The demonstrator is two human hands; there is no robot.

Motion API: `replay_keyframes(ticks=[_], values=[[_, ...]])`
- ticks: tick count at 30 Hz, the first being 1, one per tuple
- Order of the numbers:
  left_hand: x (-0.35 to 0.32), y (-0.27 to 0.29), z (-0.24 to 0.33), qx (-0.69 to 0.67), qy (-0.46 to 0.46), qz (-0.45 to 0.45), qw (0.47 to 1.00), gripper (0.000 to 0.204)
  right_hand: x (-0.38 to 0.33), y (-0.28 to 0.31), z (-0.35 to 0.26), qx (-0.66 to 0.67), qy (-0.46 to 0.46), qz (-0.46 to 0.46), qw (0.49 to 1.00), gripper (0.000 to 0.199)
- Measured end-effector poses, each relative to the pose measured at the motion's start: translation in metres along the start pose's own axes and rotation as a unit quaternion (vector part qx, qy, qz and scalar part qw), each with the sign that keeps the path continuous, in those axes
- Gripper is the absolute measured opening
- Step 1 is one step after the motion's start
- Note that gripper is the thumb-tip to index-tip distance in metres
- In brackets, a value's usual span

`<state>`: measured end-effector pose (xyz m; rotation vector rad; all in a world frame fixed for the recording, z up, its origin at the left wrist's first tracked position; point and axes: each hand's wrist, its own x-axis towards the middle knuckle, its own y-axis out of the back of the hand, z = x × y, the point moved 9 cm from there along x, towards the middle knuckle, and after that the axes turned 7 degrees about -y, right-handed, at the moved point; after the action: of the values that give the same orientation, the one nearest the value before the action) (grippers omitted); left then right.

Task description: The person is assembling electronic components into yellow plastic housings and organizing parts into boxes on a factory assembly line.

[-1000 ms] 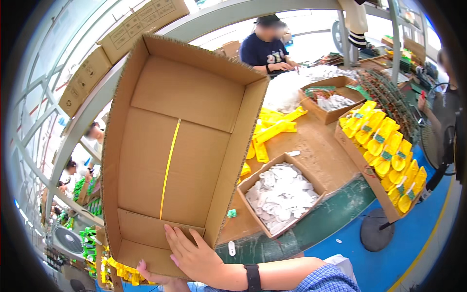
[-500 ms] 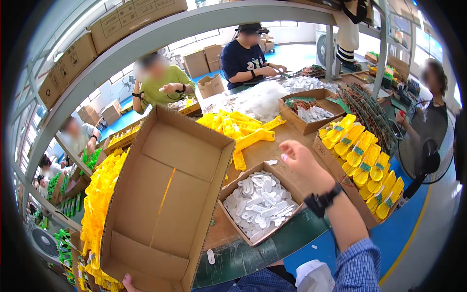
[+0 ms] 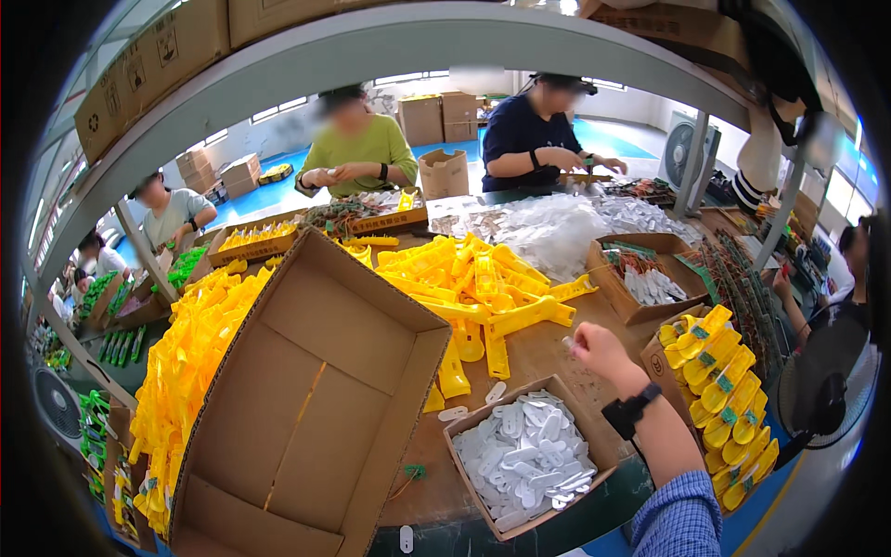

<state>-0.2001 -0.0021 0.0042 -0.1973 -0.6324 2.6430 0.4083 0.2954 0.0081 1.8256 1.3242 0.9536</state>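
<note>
A cardboard box [image 3: 288, 381] with nothing in it is tipped up steeply at the left front, its inside facing me. My left hand, whose thumb showed at its lower edge before, is out of view. Over the table my right hand [image 3: 601, 351] is closed, with a small pale piece [image 3: 569, 344] at its fingertips; its kind is too small to tell. Below that hand sits a shallow carton [image 3: 605, 447] of flat white oval plastic covers [image 3: 524, 455]. A few loose white covers [image 3: 453, 414] lie beside the carton.
Yellow plastic housings [image 3: 483, 278] are heaped mid-table, with more behind the tipped box. A carton [image 3: 664, 357] of yellow housings with green circuit boards stands right, near a fan [image 3: 826, 390]. Another carton [image 3: 640, 311] holds wired parts. Co-workers sit across the table; a shelf beam [image 3: 445, 28] spans overhead.
The view has tilted and shifted. My right hand has gone from loosely spread to closed, a pale piece now at its fingertips. My left thumb has left the picture; the box is still tipped up.
</note>
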Motion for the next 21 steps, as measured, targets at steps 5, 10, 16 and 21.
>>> replay_keyframes(ticks=[5, 10, 16, 21], values=[[-0.008, -0.040, -0.002, -0.023, -0.019, -0.035, 0.999, 0.044, -0.045, 0.018, -0.088, 0.290, 0.028, -0.158, 0.943, 0.016], [0.013, -0.054, -0.012, 0.046, -0.065, -0.136, 0.988, 0.046, -0.063, 0.015, -0.136, 0.182, 0.184, -0.230, 0.938, 0.022], [0.015, -0.021, -0.006, 0.047, -0.117, 0.030, 0.992, 0.038, -0.023, -0.026, -0.164, 0.156, 0.213, -0.307, 0.914, 0.019], [0.016, -0.016, -0.013, 0.028, -0.076, 0.074, 0.994, 0.040, -0.013, -0.121, -0.148, -0.140, 0.159, -0.415, 0.885, 0.031]])
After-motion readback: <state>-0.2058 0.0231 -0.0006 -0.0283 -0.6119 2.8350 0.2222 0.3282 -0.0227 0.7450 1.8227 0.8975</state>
